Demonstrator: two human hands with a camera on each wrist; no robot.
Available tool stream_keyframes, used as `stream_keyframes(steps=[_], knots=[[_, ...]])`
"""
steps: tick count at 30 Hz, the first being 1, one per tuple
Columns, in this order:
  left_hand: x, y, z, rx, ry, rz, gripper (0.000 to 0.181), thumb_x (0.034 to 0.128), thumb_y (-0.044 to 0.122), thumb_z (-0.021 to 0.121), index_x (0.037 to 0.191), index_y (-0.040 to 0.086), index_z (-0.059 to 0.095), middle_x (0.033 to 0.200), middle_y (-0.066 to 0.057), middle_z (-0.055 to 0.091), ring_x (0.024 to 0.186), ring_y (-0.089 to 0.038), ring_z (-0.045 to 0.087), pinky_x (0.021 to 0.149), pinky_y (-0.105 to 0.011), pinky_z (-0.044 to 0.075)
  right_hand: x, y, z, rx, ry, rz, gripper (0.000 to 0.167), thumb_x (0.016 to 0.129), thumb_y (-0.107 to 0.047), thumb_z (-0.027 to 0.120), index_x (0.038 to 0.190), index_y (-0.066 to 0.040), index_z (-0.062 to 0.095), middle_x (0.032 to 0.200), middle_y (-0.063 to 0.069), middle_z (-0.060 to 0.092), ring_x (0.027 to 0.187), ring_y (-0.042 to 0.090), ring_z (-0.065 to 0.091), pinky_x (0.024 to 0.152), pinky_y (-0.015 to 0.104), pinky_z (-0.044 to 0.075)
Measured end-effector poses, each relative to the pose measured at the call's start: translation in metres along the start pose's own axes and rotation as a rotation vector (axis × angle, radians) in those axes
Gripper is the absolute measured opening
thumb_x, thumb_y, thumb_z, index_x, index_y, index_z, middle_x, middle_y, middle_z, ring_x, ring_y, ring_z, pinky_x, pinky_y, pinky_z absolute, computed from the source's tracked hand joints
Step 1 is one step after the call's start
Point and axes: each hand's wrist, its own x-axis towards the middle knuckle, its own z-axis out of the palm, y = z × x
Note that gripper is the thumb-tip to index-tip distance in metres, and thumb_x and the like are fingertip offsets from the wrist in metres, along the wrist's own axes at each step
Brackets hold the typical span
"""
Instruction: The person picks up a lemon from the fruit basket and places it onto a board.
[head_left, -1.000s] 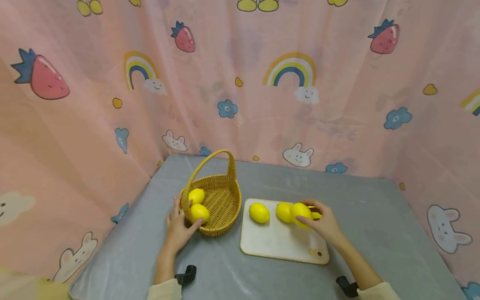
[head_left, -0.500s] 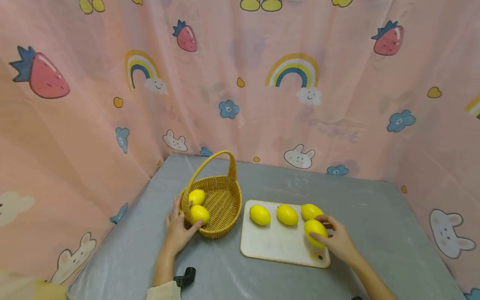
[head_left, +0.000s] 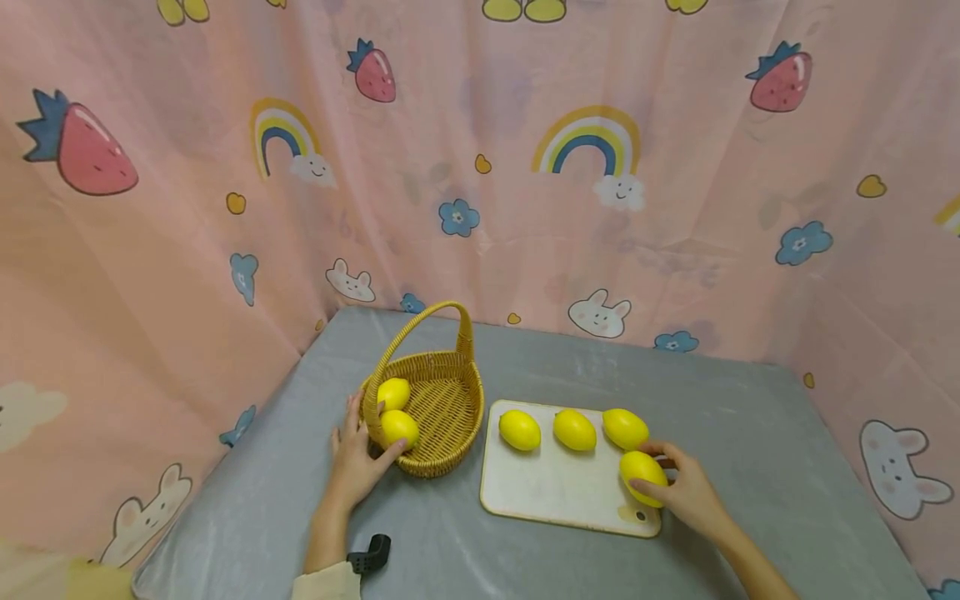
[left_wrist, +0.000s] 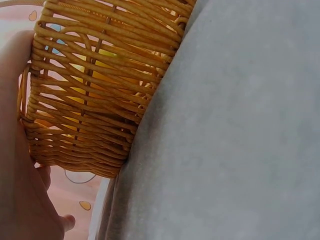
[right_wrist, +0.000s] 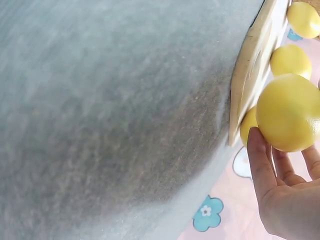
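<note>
A yellow wicker basket (head_left: 442,417) with a tall arched handle stands at the left, two lemons inside against its left wall. My left hand (head_left: 357,462) grips the basket's left rim, thumb over the edge beside the nearer lemon (head_left: 400,429). The left wrist view shows the basket's woven side (left_wrist: 100,90) close up. Between thumb and fingers, my right hand (head_left: 688,492) holds a lemon (head_left: 642,477) at the right end of a white cutting board (head_left: 540,483). In the right wrist view this lemon (right_wrist: 287,112) appears above the board. Three other lemons lie in a row along the board's far side.
A grey cloth covers the table (head_left: 420,542). Behind and at both sides hangs a pink printed curtain (head_left: 510,250). The basket's handle (head_left: 420,321) arches above its opening. A black wrist mount (head_left: 371,554) sits at the left wrist.
My right hand has brought its lemon rightward and nearer to me, from in front of the lemon row to the board's right end. My left hand and the basket have stayed put.
</note>
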Motion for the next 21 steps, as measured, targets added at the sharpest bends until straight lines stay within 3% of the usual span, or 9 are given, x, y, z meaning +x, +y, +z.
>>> stream_keyframes(steps=[21], knots=[[0.0004, 0.0006, -0.0003, 0.000, 0.003, 0.010, 0.074, 0.0876, 0.038, 0.075, 0.148, 0.006, 0.047, 0.165, -0.015, 0.011, 0.148, -0.048, 0.007, 0.102, -0.080, 0.005, -0.0023, 0.0062, 0.0041, -0.003, 0.005, -0.013, 0.049, 0.083, -0.015, 0.082, 0.121, 0.006, 0.062, 0.118, 0.021, 0.059, 0.102, 0.034, 0.059, 0.079, 0.031, 0.052]])
